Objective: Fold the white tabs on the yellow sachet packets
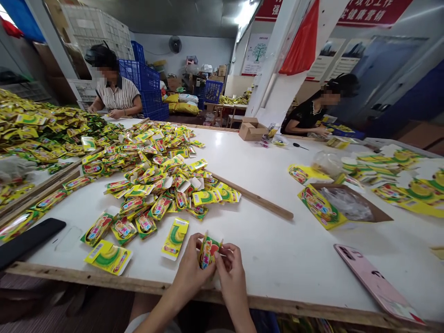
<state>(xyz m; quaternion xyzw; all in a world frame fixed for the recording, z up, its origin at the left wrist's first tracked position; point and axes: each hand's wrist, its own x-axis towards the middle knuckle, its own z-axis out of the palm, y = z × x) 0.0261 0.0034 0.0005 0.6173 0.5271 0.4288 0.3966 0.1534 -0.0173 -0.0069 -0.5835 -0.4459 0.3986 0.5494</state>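
A small printed candy box, green, yellow and red, is held between both hands just above the front of the white table. My left hand wraps its fingers round the left side of the box. On the right side, my right hand grips it with the thumb across the front. The lower part of the box is hidden by the hands. Left of my hands a yellow box lies flat, and another yellow box lies nearer the edge. Beyond them spreads a heap of similar boxes.
A wooden stick lies right of the heap. An open display carton holds clear plastic. A pink phone and a black phone lie near the front edge. Two people, one in a striped shirt, work across the table.
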